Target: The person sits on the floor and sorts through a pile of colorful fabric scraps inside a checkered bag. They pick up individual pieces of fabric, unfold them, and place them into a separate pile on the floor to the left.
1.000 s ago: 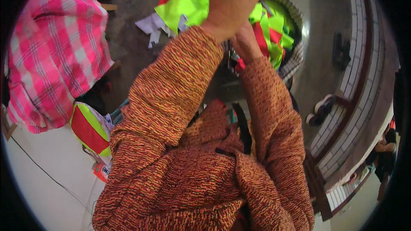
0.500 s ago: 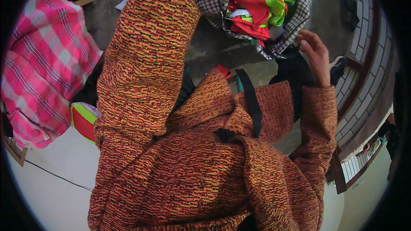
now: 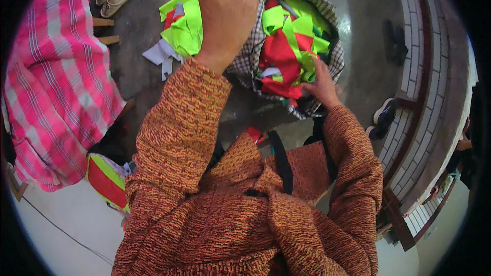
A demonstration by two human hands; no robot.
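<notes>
A checked black-and-white cloth bag (image 3: 247, 53) stands open on the floor ahead of me, full of red and lime-green fabric scraps (image 3: 282, 56). My right hand (image 3: 325, 87) is at the bag's near right side, thumb and fingers apart, against the scraps. My left hand (image 3: 227, 18) is raised at the top, left of the bag, with its fingers curled in. The top edge cuts off part of its fingers, and I cannot make out what they hold, if anything. Beside it on the floor lies a loose pile of lime-green scraps (image 3: 185, 25) with red and white pieces.
A pink plaid cloth (image 3: 56, 82) drapes down at the left. Past it are pale shoes (image 3: 116, 1) and wooden legs (image 3: 105, 22). A dark shoe (image 3: 382, 117) lies at the right by a white-brick wall edge (image 3: 404, 143). A lime-and-red piece (image 3: 106, 179) sits at lower left.
My right hand has moved left and forward onto the scraps in the bag. My left hand has come further into view. The view has shifted, showing more of the floor ahead.
</notes>
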